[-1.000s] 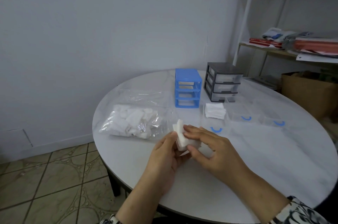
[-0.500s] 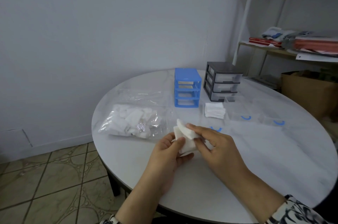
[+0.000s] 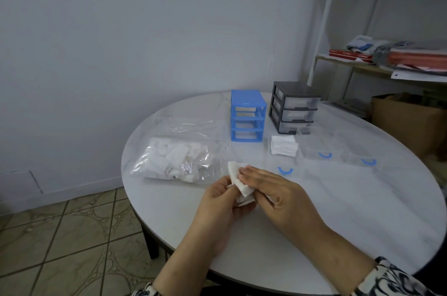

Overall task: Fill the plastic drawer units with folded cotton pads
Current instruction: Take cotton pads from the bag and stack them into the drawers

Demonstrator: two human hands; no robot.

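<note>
Both hands meet above the near-left part of the round table (image 3: pixel 362 235) and hold one white cotton pad (image 3: pixel 238 179) between them. The left hand (image 3: pixel 222 203) curls its thumb and fingers round the pad's lower end; the right hand (image 3: pixel 273 191) lays its fingers along the pad's right side, thumb below, pinching it. The pad is lifted off the tabletop, its long axis running from lower right up to the upper left, with its free corner pointing at the bag (image 3: pixel 174 160) of pads just beyond.

Bare tabletop lies under and to the right of the hands; the near rim curves below the wrists. Ahead of the right hand sits a clear drawer (image 3: pixel 284 158) with a blue handle, holding a pad stack (image 3: pixel 283 145). Two more clear drawers (image 3: pixel 319 148) (image 3: pixel 360 154) lie to its right, apart. Behind them stand the blue unit (image 3: pixel 246 119), its slots open, and the grey unit (image 3: pixel 294 110) beside it, near the far edge.
</note>
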